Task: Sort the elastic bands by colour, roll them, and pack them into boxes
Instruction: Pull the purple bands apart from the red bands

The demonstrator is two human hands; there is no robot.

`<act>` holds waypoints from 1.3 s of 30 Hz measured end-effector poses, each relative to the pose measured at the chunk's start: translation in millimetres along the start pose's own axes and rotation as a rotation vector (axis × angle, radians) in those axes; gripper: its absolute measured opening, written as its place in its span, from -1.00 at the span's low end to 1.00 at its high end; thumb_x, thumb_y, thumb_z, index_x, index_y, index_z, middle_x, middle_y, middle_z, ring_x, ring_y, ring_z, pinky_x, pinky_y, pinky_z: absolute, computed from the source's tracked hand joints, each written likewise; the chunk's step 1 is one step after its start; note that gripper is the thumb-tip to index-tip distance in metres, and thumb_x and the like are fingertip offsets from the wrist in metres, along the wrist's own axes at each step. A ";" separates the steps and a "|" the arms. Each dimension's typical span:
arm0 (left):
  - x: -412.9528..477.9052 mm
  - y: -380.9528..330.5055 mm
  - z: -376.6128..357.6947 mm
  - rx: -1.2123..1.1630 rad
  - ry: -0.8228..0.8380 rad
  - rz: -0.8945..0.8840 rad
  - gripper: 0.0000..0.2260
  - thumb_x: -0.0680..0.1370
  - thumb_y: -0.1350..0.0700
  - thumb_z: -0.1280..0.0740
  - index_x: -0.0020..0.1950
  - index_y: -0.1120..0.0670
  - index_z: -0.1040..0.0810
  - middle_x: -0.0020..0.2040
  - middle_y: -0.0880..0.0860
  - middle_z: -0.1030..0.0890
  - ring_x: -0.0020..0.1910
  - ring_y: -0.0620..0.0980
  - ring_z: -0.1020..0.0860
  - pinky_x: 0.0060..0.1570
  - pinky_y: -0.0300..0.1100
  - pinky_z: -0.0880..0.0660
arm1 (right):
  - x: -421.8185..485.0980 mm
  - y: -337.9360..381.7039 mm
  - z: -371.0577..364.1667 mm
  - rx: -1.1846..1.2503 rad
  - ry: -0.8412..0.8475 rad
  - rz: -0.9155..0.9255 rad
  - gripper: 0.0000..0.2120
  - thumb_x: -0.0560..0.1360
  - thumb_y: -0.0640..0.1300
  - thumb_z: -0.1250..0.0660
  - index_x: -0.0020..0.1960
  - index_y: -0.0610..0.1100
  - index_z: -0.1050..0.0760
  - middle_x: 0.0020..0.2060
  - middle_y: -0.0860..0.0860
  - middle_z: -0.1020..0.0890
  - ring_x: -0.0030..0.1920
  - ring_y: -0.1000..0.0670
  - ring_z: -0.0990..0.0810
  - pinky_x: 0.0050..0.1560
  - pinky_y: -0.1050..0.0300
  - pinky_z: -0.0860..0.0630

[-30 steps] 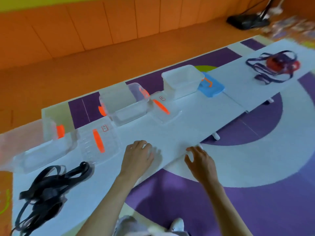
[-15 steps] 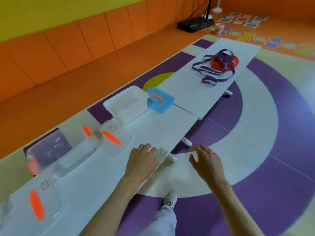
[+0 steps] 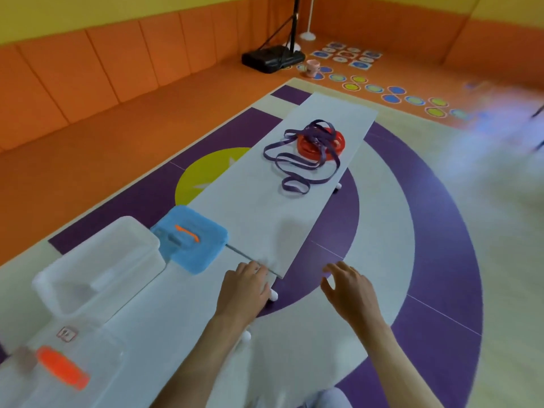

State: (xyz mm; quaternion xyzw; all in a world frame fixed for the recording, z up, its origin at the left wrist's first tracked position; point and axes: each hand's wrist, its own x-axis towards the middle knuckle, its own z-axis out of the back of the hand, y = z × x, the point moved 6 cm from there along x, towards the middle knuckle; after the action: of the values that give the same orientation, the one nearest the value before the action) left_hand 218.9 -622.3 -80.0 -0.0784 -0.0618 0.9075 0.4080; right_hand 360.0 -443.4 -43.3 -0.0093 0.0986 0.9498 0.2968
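A tangle of purple elastic bands [image 3: 297, 160] lies over a coil of red bands [image 3: 335, 142] on the far white table [image 3: 265, 219]. A clear open box [image 3: 97, 269] stands on the near table, with a blue lid [image 3: 191, 240] beside it. A clear lid with an orange handle [image 3: 63, 371] lies at the lower left. My left hand [image 3: 244, 287] rests flat on the near table's corner, fingers straight. Beside the table my right hand [image 3: 350, 287] hovers over the floor, fingers spread, holding nothing.
Two low white tables stand end to end on a purple and white floor mat. A black stand base [image 3: 272, 58], a pink cup [image 3: 312, 67] and coloured floor dots [image 3: 394, 98] sit far off by the orange padded wall.
The view has swung right along the tables: the black bands and left boxes have left the frame, and the purple and red bands are closer. Both hands stay open, shifted along the table edge.
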 end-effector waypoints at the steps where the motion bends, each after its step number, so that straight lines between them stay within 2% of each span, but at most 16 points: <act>1: 23.6 -8.2 -0.4 0.005 -0.001 -0.013 -0.67 0.70 -0.07 -0.14 0.41 -0.06 -0.51 0.34 -0.10 -0.54 0.32 -0.02 -0.49 0.21 -0.07 -0.46 | 19.0 -12.9 0.9 0.004 -0.001 -0.009 -0.78 0.66 0.02 -0.30 0.26 0.03 -0.61 0.16 0.07 -0.68 0.06 -0.02 -0.70 0.08 0.01 -0.63; 5: 113.2 -35.0 -6.7 0.002 0.002 -0.011 -0.67 0.70 -0.05 -0.14 0.41 -0.04 -0.51 0.34 -0.09 -0.54 0.31 -0.03 -0.49 0.25 -0.07 -0.46 | 95.6 -62.2 -3.0 0.034 0.025 -0.025 -0.80 0.66 -0.01 -0.30 0.22 0.00 -0.62 0.12 0.04 -0.68 0.07 -0.07 -0.69 0.07 0.01 -0.61; 12: 238.1 -72.1 -13.0 -0.009 -0.013 0.123 -0.66 0.72 -0.07 -0.16 0.45 -0.06 -0.52 0.38 -0.10 -0.56 0.32 -0.05 -0.51 0.25 -0.12 -0.49 | 235.6 -139.8 1.2 -0.010 0.089 0.070 -0.78 0.67 -0.04 -0.19 0.17 -0.02 -0.60 0.03 0.04 -0.63 0.07 -0.10 -0.67 -0.05 0.08 -0.43; 17: 306.5 -87.0 -10.5 -0.041 -0.008 0.236 -0.67 0.71 -0.07 -0.20 0.42 -0.05 -0.56 0.36 -0.10 -0.59 0.29 -0.06 -0.55 0.16 -0.16 -0.48 | 324.8 -175.3 14.5 0.033 0.093 0.151 -0.72 0.69 -0.03 -0.22 0.32 0.02 -0.61 0.17 0.08 -0.67 0.14 -0.05 -0.66 0.07 0.10 -0.53; 23: 392.0 -83.5 -23.4 -0.105 0.016 0.346 -0.67 0.71 -0.04 -0.21 0.44 -0.02 -0.55 0.39 -0.05 -0.58 0.32 -0.01 -0.54 0.17 -0.10 -0.53 | 437.6 -187.7 11.5 0.021 0.144 0.217 -0.72 0.66 -0.04 -0.26 0.31 0.00 -0.63 0.18 0.07 -0.69 0.12 -0.05 -0.68 0.06 0.09 -0.56; 27: 449.4 -66.1 -49.5 -0.185 0.038 0.452 -0.73 0.71 -0.04 -0.22 0.37 -0.02 -0.52 0.43 0.00 -0.49 0.30 0.02 -0.52 0.10 -0.11 -0.57 | 507.7 -185.8 7.9 -0.018 0.141 0.255 -0.73 0.65 -0.03 -0.31 0.31 -0.01 -0.63 0.21 0.06 -0.70 0.12 -0.04 -0.70 0.09 0.08 -0.60; 31: 500.3 -44.4 -80.3 -0.277 0.117 0.581 -0.58 0.70 -0.05 -0.23 0.54 0.03 -0.36 0.57 0.09 -0.35 0.39 0.10 -0.50 0.17 -0.06 -0.63 | 573.3 -178.4 9.7 -0.044 0.151 0.304 -0.75 0.65 -0.02 -0.35 0.29 -0.02 -0.64 0.24 0.06 -0.70 0.12 0.00 -0.73 0.14 0.10 -0.66; 35: 535.4 -26.3 -109.5 -0.383 0.185 0.670 -0.29 0.66 -0.18 -0.31 0.70 -0.04 -0.06 0.62 0.15 -0.25 0.47 0.24 -0.45 0.27 0.03 -0.57 | 630.1 -172.2 18.4 -0.014 0.161 0.302 -0.74 0.66 -0.03 -0.36 0.31 -0.04 -0.63 0.27 0.03 -0.69 0.14 -0.03 -0.74 0.16 0.02 -0.69; 39: 569.4 -18.1 -131.0 -0.451 0.204 0.706 -0.17 0.60 -0.29 -0.36 0.71 -0.01 -0.04 0.61 0.12 -0.24 0.54 0.28 -0.30 0.32 0.11 -0.55 | 676.0 -170.8 17.5 -0.032 0.169 0.343 -0.79 0.67 -0.01 -0.37 0.25 -0.05 -0.65 0.16 0.04 -0.72 0.08 -0.03 -0.74 0.10 0.06 -0.70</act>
State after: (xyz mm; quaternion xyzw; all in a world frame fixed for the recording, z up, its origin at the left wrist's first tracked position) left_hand -115.5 -176.8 -257.5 -0.2713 -0.1871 0.9428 0.0494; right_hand -99.4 77.3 -108.6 -0.0768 0.1084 0.9837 0.1208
